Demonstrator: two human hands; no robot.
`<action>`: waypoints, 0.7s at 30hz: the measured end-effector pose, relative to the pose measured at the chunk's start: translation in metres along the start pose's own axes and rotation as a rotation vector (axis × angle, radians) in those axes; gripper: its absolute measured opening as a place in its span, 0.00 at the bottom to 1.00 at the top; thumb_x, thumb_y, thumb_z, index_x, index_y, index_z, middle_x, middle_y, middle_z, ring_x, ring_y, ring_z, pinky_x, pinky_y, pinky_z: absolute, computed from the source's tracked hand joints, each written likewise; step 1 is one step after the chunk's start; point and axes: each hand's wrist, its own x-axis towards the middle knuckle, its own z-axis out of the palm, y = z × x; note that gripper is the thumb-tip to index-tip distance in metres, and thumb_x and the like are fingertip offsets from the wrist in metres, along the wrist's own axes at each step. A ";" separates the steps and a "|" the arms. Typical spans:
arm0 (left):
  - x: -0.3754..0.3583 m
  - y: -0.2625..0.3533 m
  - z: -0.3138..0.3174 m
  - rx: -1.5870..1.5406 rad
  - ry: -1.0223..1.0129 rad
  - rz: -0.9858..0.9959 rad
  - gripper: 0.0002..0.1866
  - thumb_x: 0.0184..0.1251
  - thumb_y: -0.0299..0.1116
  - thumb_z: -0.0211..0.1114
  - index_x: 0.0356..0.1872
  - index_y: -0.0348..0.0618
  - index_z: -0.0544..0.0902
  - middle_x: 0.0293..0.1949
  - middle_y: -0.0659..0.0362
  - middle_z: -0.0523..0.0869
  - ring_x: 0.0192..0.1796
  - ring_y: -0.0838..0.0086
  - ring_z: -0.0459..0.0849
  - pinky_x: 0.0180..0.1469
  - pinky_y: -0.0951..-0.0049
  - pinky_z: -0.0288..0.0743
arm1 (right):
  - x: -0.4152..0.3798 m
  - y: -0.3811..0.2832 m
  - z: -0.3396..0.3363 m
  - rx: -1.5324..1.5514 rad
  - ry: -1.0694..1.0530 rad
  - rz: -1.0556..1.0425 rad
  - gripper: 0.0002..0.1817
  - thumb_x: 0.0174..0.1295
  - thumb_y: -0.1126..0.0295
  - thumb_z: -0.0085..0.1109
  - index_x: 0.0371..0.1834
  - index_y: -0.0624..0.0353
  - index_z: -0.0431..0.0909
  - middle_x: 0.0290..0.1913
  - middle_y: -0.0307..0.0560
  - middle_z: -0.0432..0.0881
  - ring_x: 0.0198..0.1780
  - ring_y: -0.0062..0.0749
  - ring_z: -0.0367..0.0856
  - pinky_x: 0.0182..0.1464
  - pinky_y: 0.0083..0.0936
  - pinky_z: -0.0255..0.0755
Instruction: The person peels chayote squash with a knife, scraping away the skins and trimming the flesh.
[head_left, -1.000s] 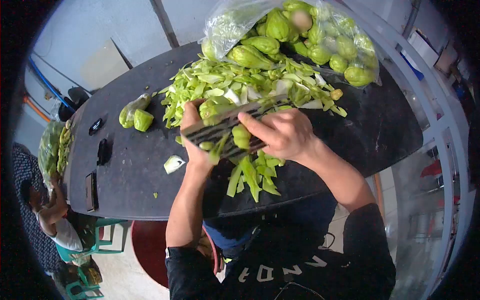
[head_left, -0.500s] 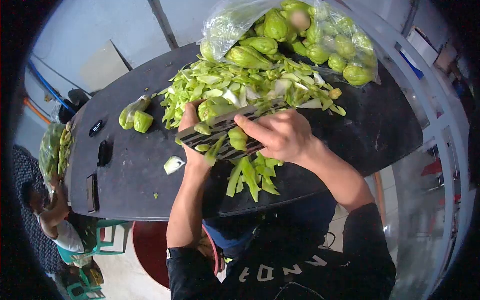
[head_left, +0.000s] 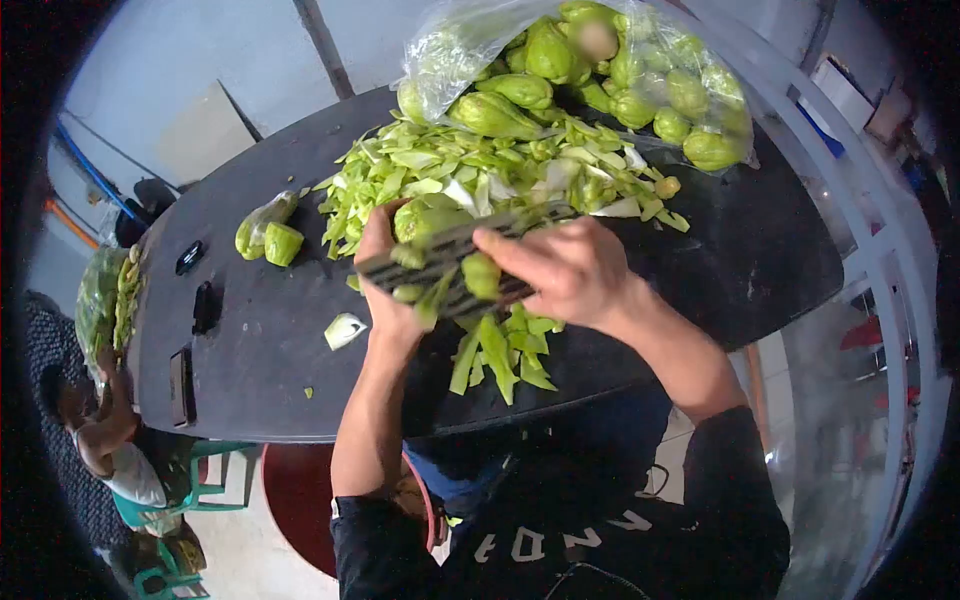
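In the head view, near the middle of the frame, the right hand (head_left: 575, 270) has its fingers curled tight around the grip end of a broad striped knife (head_left: 440, 262), one finger stretched out against the flat of the blade. The left hand (head_left: 376, 238) is partly hidden behind that blade; what shows of it grasps a green squash (head_left: 425, 218), just beyond the blade's upper edge and in front of the heap of slices (head_left: 420, 160).

The squash looks firm and fairly light for its size, probably slick where it has been cut. A grip around its uncut flanks, fingertips behind the cutting line, should be surest. The knife seems stiff and flat, with weight toward the blade; its grip end is the place to hold. A green chunk (head_left: 481, 276) lies against the blade, likely stuck by moisture and easily shed.

The loose strips (head_left: 495, 355) on the counter (head_left: 270, 340), below the hands, look thin, damp and likely to snap if bent. At the upper right, whole squash (head_left: 712, 150) lie in a thin, limp plastic bag (head_left: 440, 60); each would suit a full-palm hold.
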 end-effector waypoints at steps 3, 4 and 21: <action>0.001 -0.004 -0.001 0.002 0.001 0.060 0.25 0.51 0.33 0.74 0.50 0.34 0.77 0.41 0.52 0.86 0.43 0.67 0.85 0.49 0.68 0.78 | 0.001 -0.010 0.005 -0.033 0.033 -0.031 0.22 0.46 0.70 0.62 0.50 0.53 0.84 0.16 0.39 0.79 0.16 0.32 0.80 0.20 0.31 0.76; 0.000 -0.006 0.001 0.008 0.012 0.011 0.26 0.50 0.34 0.74 0.50 0.34 0.77 0.41 0.52 0.86 0.43 0.68 0.85 0.49 0.69 0.78 | 0.001 -0.009 0.003 -0.036 0.032 -0.030 0.22 0.46 0.70 0.62 0.50 0.53 0.84 0.16 0.39 0.79 0.16 0.32 0.80 0.20 0.31 0.76; 0.003 0.001 0.005 -0.506 -0.001 -0.268 0.38 0.39 0.26 0.78 0.57 0.34 0.71 0.46 0.56 0.84 0.47 0.72 0.84 0.52 0.73 0.77 | -0.008 0.015 0.007 -0.011 -0.002 0.099 0.33 0.39 0.72 0.72 0.55 0.59 0.80 0.31 0.47 0.85 0.28 0.40 0.85 0.29 0.34 0.79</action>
